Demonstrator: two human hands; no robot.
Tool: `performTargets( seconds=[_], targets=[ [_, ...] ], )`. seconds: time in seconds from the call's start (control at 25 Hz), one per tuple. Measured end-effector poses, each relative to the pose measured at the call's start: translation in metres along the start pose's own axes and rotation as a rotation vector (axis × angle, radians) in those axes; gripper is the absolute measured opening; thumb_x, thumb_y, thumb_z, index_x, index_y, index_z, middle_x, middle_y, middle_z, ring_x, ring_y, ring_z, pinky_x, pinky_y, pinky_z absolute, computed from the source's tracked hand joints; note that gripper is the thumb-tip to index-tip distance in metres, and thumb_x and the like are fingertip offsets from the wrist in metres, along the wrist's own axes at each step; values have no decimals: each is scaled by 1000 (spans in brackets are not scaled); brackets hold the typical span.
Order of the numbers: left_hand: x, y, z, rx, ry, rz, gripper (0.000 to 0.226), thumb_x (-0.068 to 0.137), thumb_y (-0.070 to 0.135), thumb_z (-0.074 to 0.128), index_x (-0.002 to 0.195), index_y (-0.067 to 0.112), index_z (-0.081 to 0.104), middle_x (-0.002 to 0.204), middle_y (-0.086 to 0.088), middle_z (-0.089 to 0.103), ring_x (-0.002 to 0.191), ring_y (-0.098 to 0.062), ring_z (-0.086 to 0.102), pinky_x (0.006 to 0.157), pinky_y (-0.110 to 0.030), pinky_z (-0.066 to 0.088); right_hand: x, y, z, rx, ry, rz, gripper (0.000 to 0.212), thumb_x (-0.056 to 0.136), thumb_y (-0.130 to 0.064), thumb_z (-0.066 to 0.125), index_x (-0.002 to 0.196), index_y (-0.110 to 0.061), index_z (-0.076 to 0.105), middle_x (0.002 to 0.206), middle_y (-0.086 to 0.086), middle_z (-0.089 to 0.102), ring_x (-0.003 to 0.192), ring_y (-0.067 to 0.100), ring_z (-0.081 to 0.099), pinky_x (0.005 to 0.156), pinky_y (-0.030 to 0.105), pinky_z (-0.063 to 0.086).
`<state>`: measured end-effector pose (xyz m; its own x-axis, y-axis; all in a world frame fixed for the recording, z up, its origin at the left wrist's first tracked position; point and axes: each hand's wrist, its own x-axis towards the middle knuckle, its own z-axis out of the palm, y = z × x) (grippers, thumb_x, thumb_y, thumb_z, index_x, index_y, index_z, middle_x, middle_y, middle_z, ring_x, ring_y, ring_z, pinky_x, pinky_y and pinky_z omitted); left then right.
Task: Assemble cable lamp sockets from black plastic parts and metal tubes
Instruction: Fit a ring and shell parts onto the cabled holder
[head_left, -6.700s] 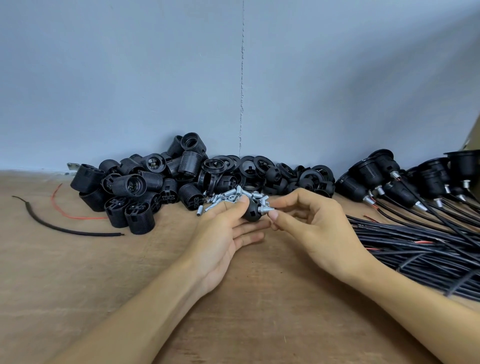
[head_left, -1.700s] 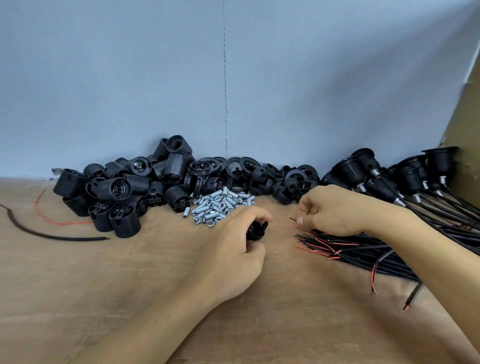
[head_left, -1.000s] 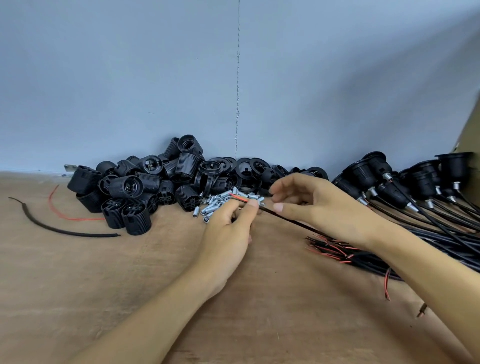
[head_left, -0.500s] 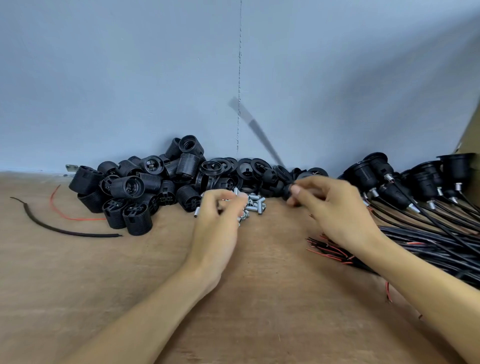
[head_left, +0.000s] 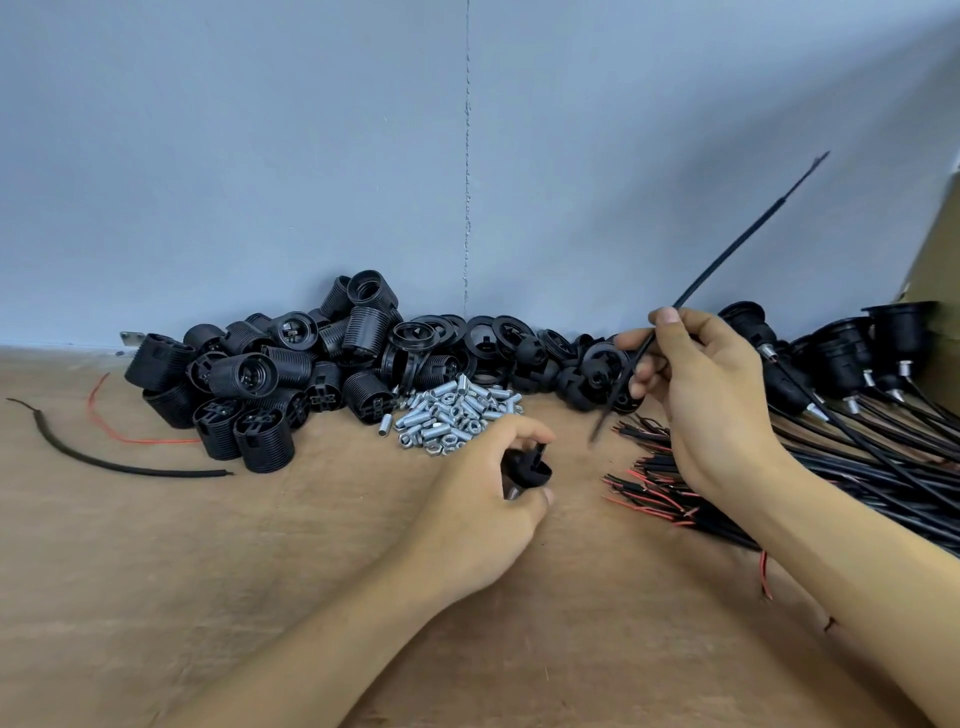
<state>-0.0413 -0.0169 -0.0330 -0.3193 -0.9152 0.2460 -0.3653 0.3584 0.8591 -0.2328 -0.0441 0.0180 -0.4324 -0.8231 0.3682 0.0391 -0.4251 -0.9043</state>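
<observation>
On my far left a loose length of black cable (head_left: 104, 462) and a thin red wire (head_left: 117, 428) lie on the brown wooden table (head_left: 208, 571). Next comes a heap of black ribbed plastic socket bodies (head_left: 249, 374), piled against the blue-grey wall (head_left: 260, 156). Just right of it is a small pile of short silver metal tubes and nuts (head_left: 452, 410). Behind those, a row of black plastic rings and domed caps (head_left: 519, 348) runs along the wall.

My left hand (head_left: 483, 514) rests low on the table just in front of the metal pile. Its fingers are curled round a black domed socket cap (head_left: 530, 470). My fingers hide most of the cap, so I cannot tell whether a tube sits in it.

My right hand (head_left: 711, 395) is raised. Its thumb and fingers pinch a thin black cable (head_left: 737, 249) that slants up to the right. The cable's lower end is blurred, and it hangs apart from the cap.

Under that wrist lies a thick bundle of black cables with stripped red and black ends (head_left: 857, 478). Behind it are black sockets already on cables (head_left: 841, 358). A brown board (head_left: 940, 249) is cut off at the right edge.
</observation>
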Motion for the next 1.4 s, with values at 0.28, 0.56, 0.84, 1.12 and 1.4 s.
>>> performTargets(
  seconds=[0.28, 0.56, 0.84, 1.12, 1.4],
  targets=[
    [3, -5, -2, -91, 84, 75, 54, 83, -1, 73, 102, 47, 55, 109, 14, 71, 107, -4, 66, 94, -24, 46, -15, -10, 12, 64, -128, -70, 12, 107, -22, 47, 100, -12, 51, 78, 6, 73, 57, 16, 58, 56, 29, 54],
    [4, -6, -2, -109, 121, 110, 53, 81, 2, 76, 100, 47, 56, 105, 17, 72, 101, -4, 67, 79, -12, 43, -30, -8, 19, -4, -244, -124, 15, 107, -22, 46, 98, -11, 51, 82, 7, 74, 59, 18, 62, 62, 33, 58],
    [4, -6, -1, -141, 143, 96, 54, 80, 0, 76, 102, 47, 58, 103, 19, 73, 96, -2, 67, 75, -10, 45, -36, -7, 19, -66, -303, -217, 14, 106, -21, 46, 100, -10, 51, 82, 7, 72, 62, 20, 61, 64, 35, 57],
    [5, -5, -1, -217, 105, 55, 46, 79, 1, 79, 103, 36, 62, 102, 18, 75, 91, -11, 69, 72, -14, 49, -40, -13, 21, -136, -391, -313, 15, 106, -24, 47, 102, -10, 52, 83, 10, 71, 63, 24, 62, 64, 44, 57],
    [4, -1, -6, -408, 23, 18, 48, 71, 19, 83, 113, 37, 69, 102, 8, 78, 93, -9, 71, 82, -21, 56, -38, -7, 19, -201, -378, -185, 21, 106, -24, 46, 98, -7, 54, 82, 7, 73, 63, 17, 61, 59, 28, 53]
  ],
)
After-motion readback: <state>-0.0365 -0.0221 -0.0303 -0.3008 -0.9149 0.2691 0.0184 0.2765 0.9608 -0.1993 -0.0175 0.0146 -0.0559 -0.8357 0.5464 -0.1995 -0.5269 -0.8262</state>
